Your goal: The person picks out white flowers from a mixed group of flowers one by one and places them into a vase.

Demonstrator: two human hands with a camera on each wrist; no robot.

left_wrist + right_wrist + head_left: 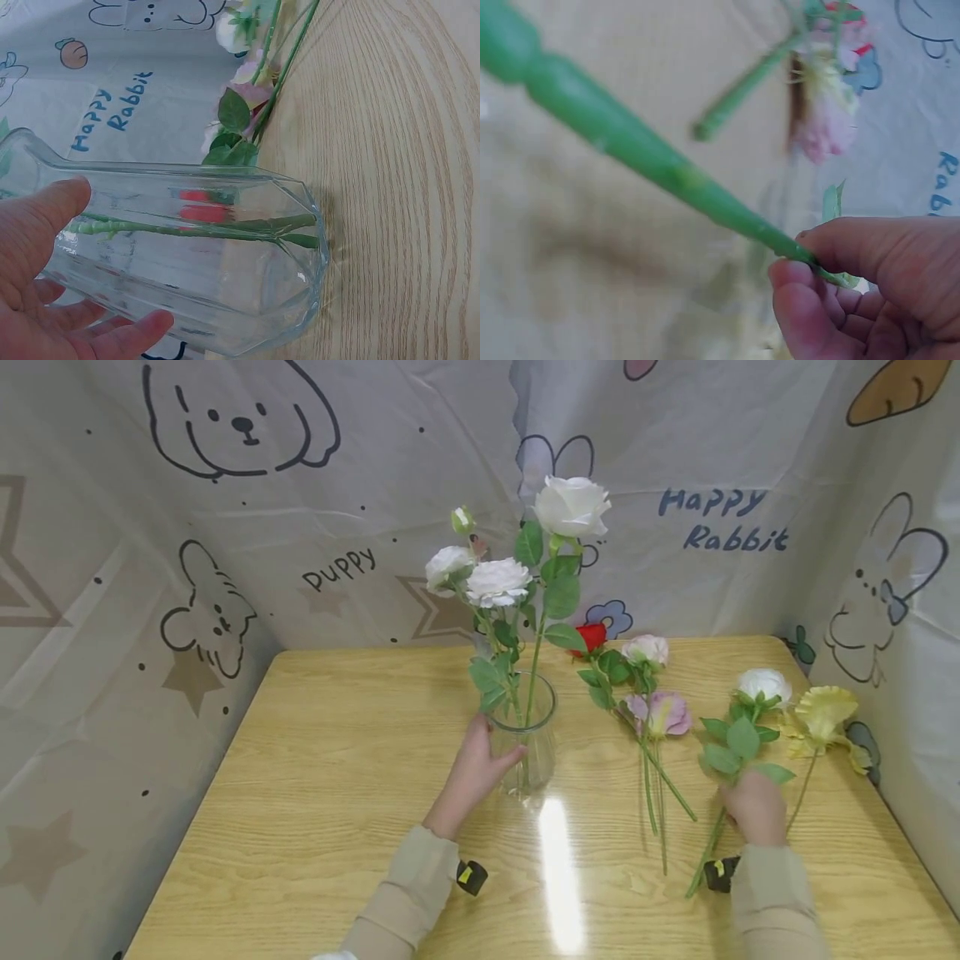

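Observation:
A clear glass vase (528, 760) stands upright on the table, holding a tall white rose (572, 507) and a stem of smaller white blooms (498, 583). My left hand (480, 768) grips its near left side, with the thumb across the front. Through the glass in the left wrist view, green stem ends (262, 229) reach near the vase's base. At the right, my right hand (756, 808) pinches the green stem (645, 161) of a white flower (763, 686) between thumb and fingers. Its leaves (738, 742) fan out just beyond the hand.
Between the vase and my right hand lie a red rose (592, 637), a pale pink flower (647, 650) and a lilac flower (660, 714), their stems crossing. A yellow flower (825, 714) lies at the table's right edge. Printed cloth (420, 468) surrounds the wooden table (330, 760).

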